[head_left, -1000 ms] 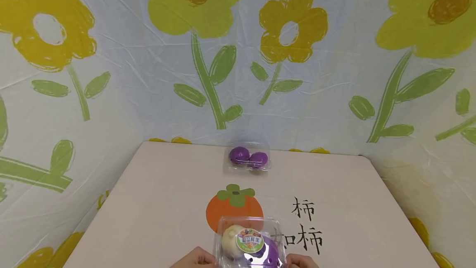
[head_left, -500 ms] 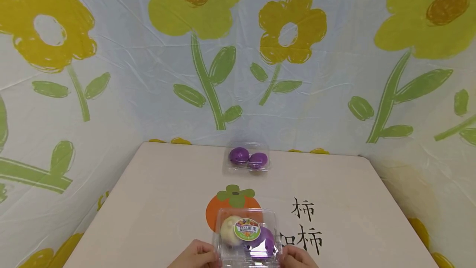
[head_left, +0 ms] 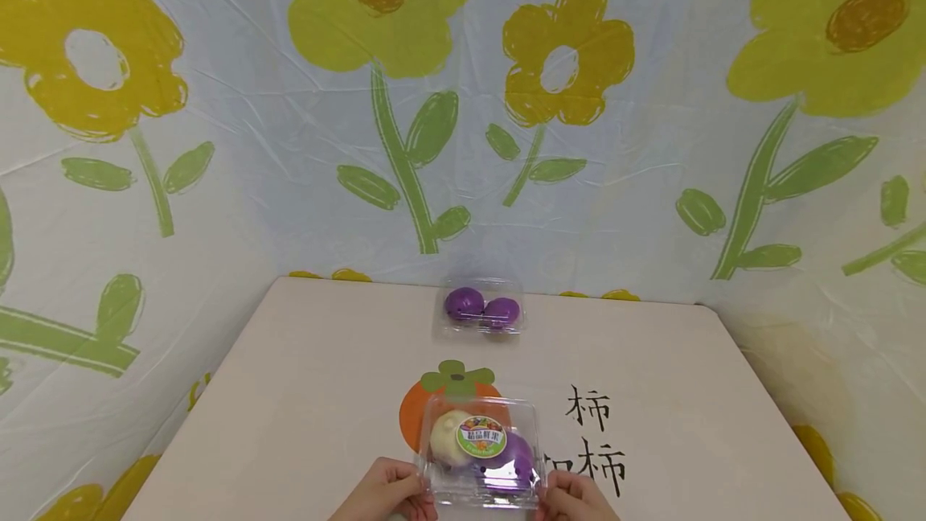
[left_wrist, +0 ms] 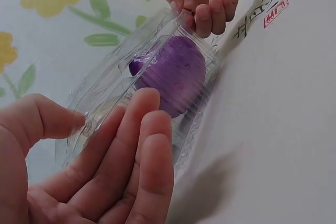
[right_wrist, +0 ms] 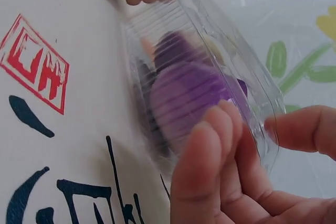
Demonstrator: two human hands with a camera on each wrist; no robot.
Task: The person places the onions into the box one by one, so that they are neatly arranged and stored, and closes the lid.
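A clear plastic clamshell box [head_left: 441, 485] with a round fruit label [head_left: 481, 436] on its lid is held between my two hands near the table's front. Inside lie a pale cream round item [head_left: 446, 439] on the left and a glossy purple one [head_left: 515, 465] on the right. My left hand [head_left: 387, 493] pinches the box's left front corner, thumb on the rim, as the left wrist view shows. At the right front corner my right hand [head_left: 574, 497] pinches the rim the same way, its other fingers curled beside the wall [right_wrist: 157, 103].
A second clear box [head_left: 444, 326] with two purple round items [head_left: 465, 304] stands at the table's far edge. The pale table [head_left: 304, 408] carries a printed orange persimmon [head_left: 412, 416] and black characters [head_left: 604, 465]. Flower-printed cloth [head_left: 289, 103] surrounds it on three sides.
Both hands have moved the box forward, away from the front edge, and its front rim has come into view. The far box has stayed in place.
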